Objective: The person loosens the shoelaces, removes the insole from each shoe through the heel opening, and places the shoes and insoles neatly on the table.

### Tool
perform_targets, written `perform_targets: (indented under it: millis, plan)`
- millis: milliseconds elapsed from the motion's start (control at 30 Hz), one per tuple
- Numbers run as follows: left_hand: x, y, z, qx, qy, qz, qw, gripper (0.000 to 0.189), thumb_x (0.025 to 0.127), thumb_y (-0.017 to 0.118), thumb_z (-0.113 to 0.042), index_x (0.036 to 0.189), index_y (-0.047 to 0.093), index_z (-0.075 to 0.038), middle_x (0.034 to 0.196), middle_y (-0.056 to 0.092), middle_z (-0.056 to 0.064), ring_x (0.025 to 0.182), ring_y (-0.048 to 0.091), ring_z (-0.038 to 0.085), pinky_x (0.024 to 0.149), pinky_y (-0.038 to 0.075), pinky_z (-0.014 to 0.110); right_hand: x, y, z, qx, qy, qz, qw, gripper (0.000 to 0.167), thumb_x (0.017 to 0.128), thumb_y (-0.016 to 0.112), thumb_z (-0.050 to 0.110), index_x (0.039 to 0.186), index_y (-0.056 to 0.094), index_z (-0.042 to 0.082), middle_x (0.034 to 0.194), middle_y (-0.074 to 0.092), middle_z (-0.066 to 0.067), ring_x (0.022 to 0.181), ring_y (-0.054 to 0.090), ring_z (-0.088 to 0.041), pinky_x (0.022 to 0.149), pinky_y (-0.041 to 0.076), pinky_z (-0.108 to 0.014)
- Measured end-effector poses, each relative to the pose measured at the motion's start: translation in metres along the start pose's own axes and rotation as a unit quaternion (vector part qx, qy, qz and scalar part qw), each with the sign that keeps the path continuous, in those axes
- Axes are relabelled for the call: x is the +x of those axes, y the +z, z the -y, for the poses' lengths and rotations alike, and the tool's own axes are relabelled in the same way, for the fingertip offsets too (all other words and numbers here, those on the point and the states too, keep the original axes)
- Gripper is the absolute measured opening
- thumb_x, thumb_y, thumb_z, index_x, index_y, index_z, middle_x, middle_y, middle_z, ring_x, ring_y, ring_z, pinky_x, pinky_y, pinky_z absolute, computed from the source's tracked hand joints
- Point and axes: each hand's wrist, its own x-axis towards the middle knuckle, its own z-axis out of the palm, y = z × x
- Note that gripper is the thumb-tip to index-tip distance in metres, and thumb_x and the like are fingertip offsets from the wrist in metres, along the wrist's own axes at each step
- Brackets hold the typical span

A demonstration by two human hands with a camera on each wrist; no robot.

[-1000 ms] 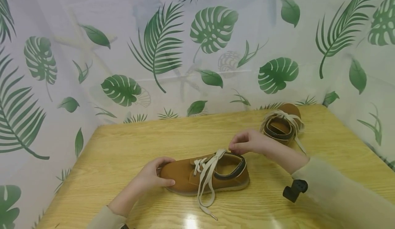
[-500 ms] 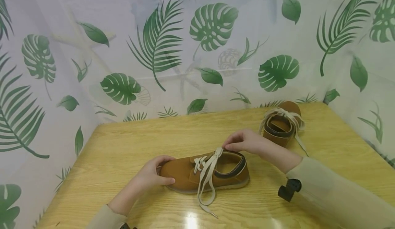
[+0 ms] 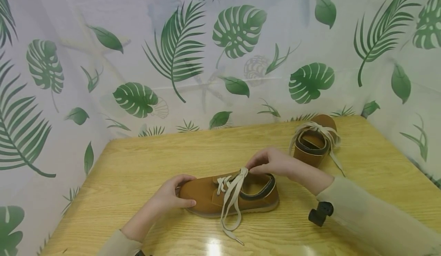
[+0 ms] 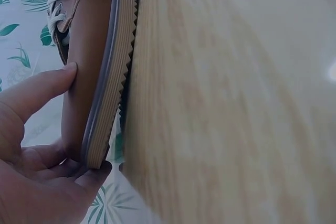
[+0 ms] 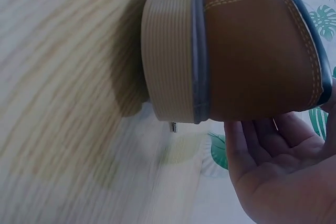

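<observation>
A brown lace-up shoe [image 3: 201, 195] lies on the wooden table, its toe pointing left. My left hand [image 3: 168, 195] grips the toe; the left wrist view has the thumb on the upper and fingers under the front of the ridged sole [image 4: 107, 77]. Cream shoelaces [image 3: 231, 194] are tied in a bow, with a loop and an end hanging over the near side. My right hand [image 3: 275, 161] reaches over the shoe opening and pinches at the shoelace knot with thumb and forefinger. In the right wrist view the heel [image 5: 257, 51] hides its fingertips.
A second brown shoe [image 3: 310, 158] with a tied cream bow stands behind my right forearm, toe towards the back. The wooden table [image 3: 155, 152] ends at a white curtain [image 3: 213, 110] with green leaves, which also hangs at both sides.
My right hand has moved left along the shoe opening, from its far rim to the shoelace knot. The left hand and the shoe have stayed in place.
</observation>
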Motion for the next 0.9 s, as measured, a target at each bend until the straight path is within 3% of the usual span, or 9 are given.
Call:
perform_targets:
  millis: [133,300,500,667,900]
  plan:
    - [0.000,0.001,0.001,0.000,0.000,-0.001,1.0000,0.068,0.087,0.084,0.001,0.147,0.052,0.003,0.147,0.056,0.026,0.135,0.059,0.044,0.106,0.061,0.046,0.000,0.002,-0.002,0.015,-0.007,0.010,0.9998,0.022,0.097,0.077,0.012,0.115,0.078,0.000,0.115,0.079,-0.012,0.109,0.072,-0.021,0.094,0.060,-0.033]
    - [0.000,0.001,0.001,-0.001,-0.001,-0.004,1.0000,0.068,0.087,0.084,0.001,0.147,0.052,0.003,0.147,0.056,0.026,0.135,0.059,0.043,0.106,0.060,0.045,0.002,0.007,-0.004,0.033,-0.016,-0.011,0.9993,0.017,0.092,0.082,0.011,0.105,0.076,0.001,0.101,0.079,-0.004,0.096,0.070,-0.012,0.088,0.058,-0.030]
    - [0.001,0.000,0.001,0.000,0.003,0.001,1.0000,0.068,0.088,0.084,0.000,0.148,0.052,0.003,0.148,0.056,0.026,0.135,0.059,0.043,0.106,0.061,0.044,0.004,0.012,-0.005,0.057,-0.023,-0.025,0.9978,0.015,0.092,0.081,0.008,0.100,0.071,0.000,0.087,0.068,0.002,0.086,0.062,-0.014,0.078,0.053,-0.026]
    - [0.000,0.000,0.001,0.000,0.003,0.000,1.0000,0.067,0.088,0.083,0.000,0.148,0.052,0.003,0.148,0.056,0.026,0.134,0.059,0.043,0.105,0.061,0.044,0.003,0.012,-0.004,0.072,-0.015,-0.029,0.9969,0.015,0.093,0.080,0.008,0.101,0.071,-0.001,0.085,0.062,0.003,0.084,0.056,-0.015,0.074,0.050,-0.025]
    - [-0.001,0.000,0.001,0.000,0.004,0.002,1.0000,0.068,0.088,0.084,-0.001,0.148,0.052,0.003,0.149,0.055,0.026,0.136,0.058,0.045,0.108,0.060,0.046,0.003,0.011,-0.003,0.078,-0.004,-0.024,0.9967,0.015,0.095,0.079,0.010,0.104,0.073,-0.001,0.090,0.069,0.002,0.085,0.058,-0.015,0.076,0.052,-0.027]
